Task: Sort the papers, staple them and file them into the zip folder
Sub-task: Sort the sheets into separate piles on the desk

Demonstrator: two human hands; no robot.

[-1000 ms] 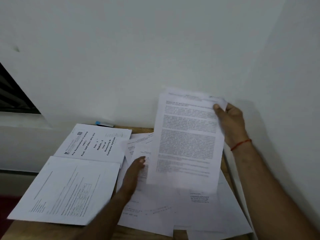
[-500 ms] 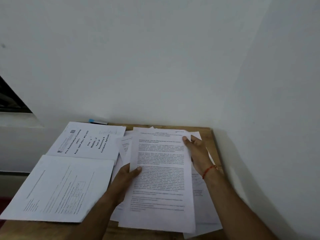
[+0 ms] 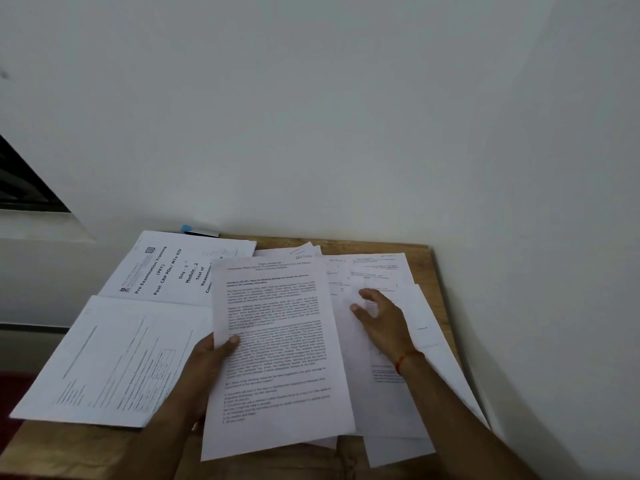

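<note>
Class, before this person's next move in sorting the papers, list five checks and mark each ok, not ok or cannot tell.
1. Left hand grips printed sheet: ok, thumb on top.
2. Right hand free for another sheet: ok, fingers relaxed over loose papers.
3. Loose papers squared up: not ok, fanned and overlapping.
4. Cover-page pile and lower-left pile distinct: ok.
5. Stapler, zip folder at hand: cannot tell, neither visible.
</note>
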